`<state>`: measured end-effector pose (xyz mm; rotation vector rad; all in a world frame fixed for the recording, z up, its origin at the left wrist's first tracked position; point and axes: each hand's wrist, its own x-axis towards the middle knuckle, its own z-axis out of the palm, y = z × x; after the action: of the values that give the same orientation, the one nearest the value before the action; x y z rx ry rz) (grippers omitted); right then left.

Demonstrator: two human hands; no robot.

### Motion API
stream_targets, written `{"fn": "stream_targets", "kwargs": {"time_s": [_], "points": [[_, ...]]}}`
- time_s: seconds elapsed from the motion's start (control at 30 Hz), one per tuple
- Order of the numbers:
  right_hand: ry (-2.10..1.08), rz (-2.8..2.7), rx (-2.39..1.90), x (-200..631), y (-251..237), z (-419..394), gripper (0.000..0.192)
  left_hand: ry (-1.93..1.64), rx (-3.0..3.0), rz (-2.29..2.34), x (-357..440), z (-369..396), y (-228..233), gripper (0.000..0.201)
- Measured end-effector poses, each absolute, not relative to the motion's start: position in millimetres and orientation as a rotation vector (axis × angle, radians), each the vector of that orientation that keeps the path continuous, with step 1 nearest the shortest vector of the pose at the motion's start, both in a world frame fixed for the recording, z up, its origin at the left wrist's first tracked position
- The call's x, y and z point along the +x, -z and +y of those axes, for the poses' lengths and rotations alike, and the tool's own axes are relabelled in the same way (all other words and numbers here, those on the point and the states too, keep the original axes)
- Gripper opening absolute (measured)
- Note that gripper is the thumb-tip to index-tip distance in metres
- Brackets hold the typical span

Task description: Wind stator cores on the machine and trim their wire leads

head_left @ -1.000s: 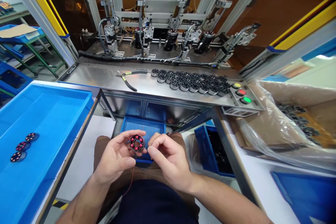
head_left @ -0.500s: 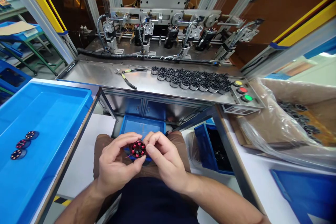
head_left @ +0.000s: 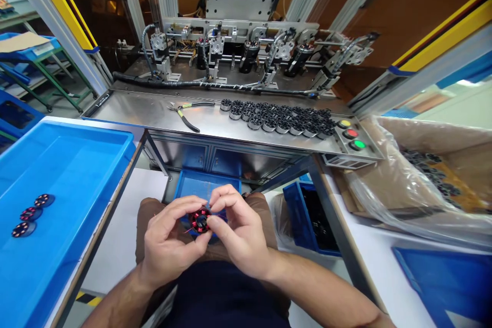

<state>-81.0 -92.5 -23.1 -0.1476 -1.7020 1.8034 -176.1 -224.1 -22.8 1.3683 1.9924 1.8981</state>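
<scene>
Above my lap, my left hand [head_left: 169, 241] is closed round a motor stator [head_left: 199, 221], a small black ring wound with red wire. Its thumb and fingers grip the rim from the left. A thin loose wire sticks out on the stator's left side. My right hand [head_left: 240, 230] touches the stator's right edge with thumb and index finger bent together in a pinch. Whether a wire end sits between those fingertips is too small to make out.
To the left, a blue tray [head_left: 96, 138] holds three wound stators [head_left: 31, 213]. Ahead, cutters [head_left: 184, 113] and rows of unwound stator cores [head_left: 284, 118] lie on the metal ledge before the winding machine [head_left: 249, 56]. Control buttons [head_left: 350, 134] and a plastic-lined carton [head_left: 369, 189] stand right.
My right hand's fingers have moved slightly left and up, over the stator's right edge. The left hand keeps its hold, and the view has shifted a little.
</scene>
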Motion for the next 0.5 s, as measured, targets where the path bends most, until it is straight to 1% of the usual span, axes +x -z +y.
{"fn": "stream_targets", "kwargs": {"time_s": [0.03,0.13,0.3,0.37,0.43,0.5], "points": [[-1.789,-1.703,-0.161,-81.7,21.1,-92.6,0.006,-1.892,1.378,2.010,-176.2,-224.7,23.1,0.055],[-1.825,-1.645,-0.219,-83.7,17.3,-93.3,0.014,-1.893,1.388,2.037,-176.0,-225.7,23.4,0.057],[-2.065,-1.498,-0.338,-88.6,20.3,-94.4,0.021,-1.954,1.344,1.969,-175.5,-223.2,22.4,0.057],[-2.108,-1.440,-0.316,-89.1,23.4,-94.8,0.020,-1.979,1.305,1.931,-176.3,-222.0,21.9,0.055],[-2.132,-1.388,-0.266,-88.0,26.0,-95.2,0.014,-2.008,1.268,1.894,-178.0,-222.1,21.4,0.053],[-2.139,-1.395,-0.216,-85.7,27.6,-95.4,0.017,-2.023,1.219,1.873,-180.3,-223.5,20.8,0.053]]}}
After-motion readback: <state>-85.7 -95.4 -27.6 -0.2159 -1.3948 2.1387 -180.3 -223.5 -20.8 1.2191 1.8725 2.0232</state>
